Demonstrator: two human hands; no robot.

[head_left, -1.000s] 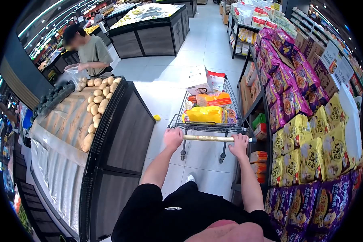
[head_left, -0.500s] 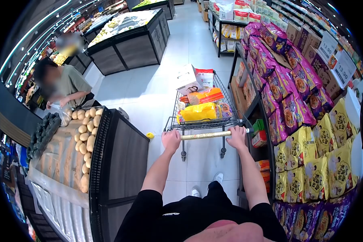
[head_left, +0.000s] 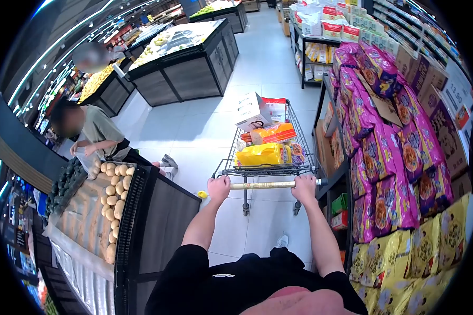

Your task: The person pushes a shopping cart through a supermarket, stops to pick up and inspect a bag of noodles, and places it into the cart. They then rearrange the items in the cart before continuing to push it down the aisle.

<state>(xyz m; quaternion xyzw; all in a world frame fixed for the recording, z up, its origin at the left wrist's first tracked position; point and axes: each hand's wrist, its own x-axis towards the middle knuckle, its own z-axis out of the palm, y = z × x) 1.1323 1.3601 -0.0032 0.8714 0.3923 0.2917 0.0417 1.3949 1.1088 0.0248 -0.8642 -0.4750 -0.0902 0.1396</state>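
The shopping cart [head_left: 268, 170] is a wire-mesh trolley of grey metal. It stands on the pale tiled floor in the aisle, straight ahead of the person. Across its near end runs a pale, straight handle bar [head_left: 260, 185], lying level.

The left hand [head_left: 218, 187] is clenched around the left end of that bar. The right hand [head_left: 304, 186] is clenched around the bar near its right end, where a short dark stub sticks out past the knuckles. Both arms reach forward, and the bare middle of the bar shows between the two fists. The basket lies just beyond the hands, on the far side of the bar.

Inside the basket, a yellow bag [head_left: 263, 155] lies nearest the handle. An orange packet [head_left: 272, 133] rests behind it. A white carton [head_left: 252, 111] sits tilted at the far end, touching a red-and-white bag [head_left: 275, 106] beside it.

To the right of the cart, close to its side, a dark shelf unit is stacked with purple snack bags [head_left: 383, 131], with yellow snack bags [head_left: 436, 241] lower down and nearer the camera. To the left stands a dark produce bin with a row of potatoes [head_left: 115, 184] along its edge. Another person [head_left: 97, 134] bends over its far corner. A small yellow object [head_left: 202, 194] lies on the floor between the bin and the cart.
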